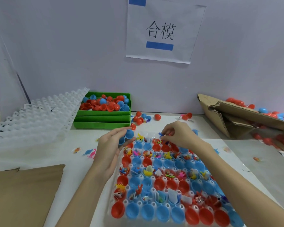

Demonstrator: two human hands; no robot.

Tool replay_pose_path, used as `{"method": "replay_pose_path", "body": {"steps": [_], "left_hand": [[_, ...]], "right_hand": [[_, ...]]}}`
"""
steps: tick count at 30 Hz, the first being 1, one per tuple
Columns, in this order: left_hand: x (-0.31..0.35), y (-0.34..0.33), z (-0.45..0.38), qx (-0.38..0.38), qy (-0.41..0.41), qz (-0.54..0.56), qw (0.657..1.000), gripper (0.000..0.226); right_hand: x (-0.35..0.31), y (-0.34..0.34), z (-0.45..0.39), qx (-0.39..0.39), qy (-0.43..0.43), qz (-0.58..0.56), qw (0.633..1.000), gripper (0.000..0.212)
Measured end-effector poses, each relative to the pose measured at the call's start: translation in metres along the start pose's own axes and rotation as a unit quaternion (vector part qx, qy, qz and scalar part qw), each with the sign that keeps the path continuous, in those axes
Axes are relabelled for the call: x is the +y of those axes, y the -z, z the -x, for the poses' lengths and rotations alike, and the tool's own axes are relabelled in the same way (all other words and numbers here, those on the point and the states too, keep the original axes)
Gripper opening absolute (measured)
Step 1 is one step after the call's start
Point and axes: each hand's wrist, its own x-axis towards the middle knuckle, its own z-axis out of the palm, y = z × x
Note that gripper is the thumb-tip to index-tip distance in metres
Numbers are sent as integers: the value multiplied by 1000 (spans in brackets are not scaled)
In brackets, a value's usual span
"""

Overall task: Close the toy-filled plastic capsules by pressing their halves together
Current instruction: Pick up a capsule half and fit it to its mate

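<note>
Around my work sits a stack of green bins [103,118] at the back of the table, the top one heaped with loose red and blue capsule halves [103,104], and a few more red and blue pieces [140,118] lie scattered just beside it on the white table cover [220,153]. To my left a pile of clear empty trays [34,117] leans against the wall, and a flat sheet of brown cardboard [25,192] lies near my left forearm. On the right a torn cardboard box [233,115] spills red and blue capsules, cut off by the frame edge. A paper sign [164,31] with two printed characters is taped to the wall above. Directly under my arms is the white holder tray [108,202] filled with rows of open red and blue capsule halves [154,182], some rows carrying small toys and paper slips, others bare. My left hand [111,145] curls around two joined blue capsule halves [127,135] at the tray's far left corner. My right hand [177,133] hovers over the far row, its thumb and fingertips pinching a small blue toy [161,134]. My right forearm crosses the tray and hides its right-hand cells. The toys inside the cells are too small and blurred to identify, and the near row runs out of view.
</note>
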Motion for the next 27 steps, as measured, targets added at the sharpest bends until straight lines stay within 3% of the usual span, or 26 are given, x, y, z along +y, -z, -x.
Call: {"method": "replay_pose_path", "body": {"steps": [4, 7, 10, 14, 17, 19, 23, 27], "left_hand": [[0, -4, 1, -10, 2, 29, 1000, 22], [-1, -8, 2, -24, 16, 42, 999, 23], [-5, -10, 4, -59, 16, 8, 998, 24], [-5, -10, 7, -127, 31, 1, 991, 25], [-5, -10, 4, -119, 47, 14, 992, 30], [-6, -10, 3, -103, 56, 27, 993, 38], [-7, -8, 3, -73, 47, 12, 996, 43], [-8, -7, 4, -78, 50, 7, 996, 35]], "right_hand": [[-9, 7, 8, 46, 3, -99, 994, 16], [-30, 12, 20, 60, 27, -272, 960, 10], [-54, 6, 29, 74, 70, -332, 938, 11], [-73, -5, 31, 93, 126, -224, 962, 15], [-73, -1, 30, 45, 132, -167, 976, 26], [-67, 11, 27, 61, 128, -152, 978, 20], [-38, 36, 16, 113, 60, -125, 984, 16], [-1, 37, 8, 21, -1, 30, 999, 21]]}}
